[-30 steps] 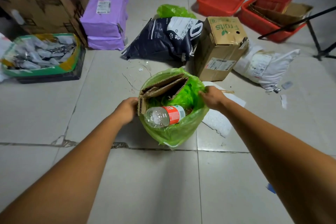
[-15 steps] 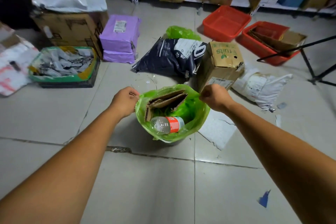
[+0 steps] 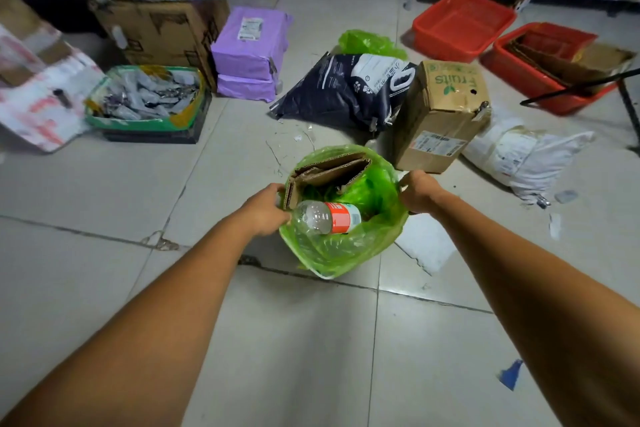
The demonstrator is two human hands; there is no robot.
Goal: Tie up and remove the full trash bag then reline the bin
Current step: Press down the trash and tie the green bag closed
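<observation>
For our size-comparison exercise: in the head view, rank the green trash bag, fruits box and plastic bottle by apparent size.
green trash bag
fruits box (close; it sits farther, so unsure)
plastic bottle

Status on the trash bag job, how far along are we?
Done: nothing finished that shows. The green trash bag is open at the mouth, with cardboard and a plastic bottle visible inside. In hand: the left hand and right hand grip the bag's rim on opposite sides. Left: tie it, lift it out, fit a new liner. A crumpled green bag farther back may be that liner.
</observation>
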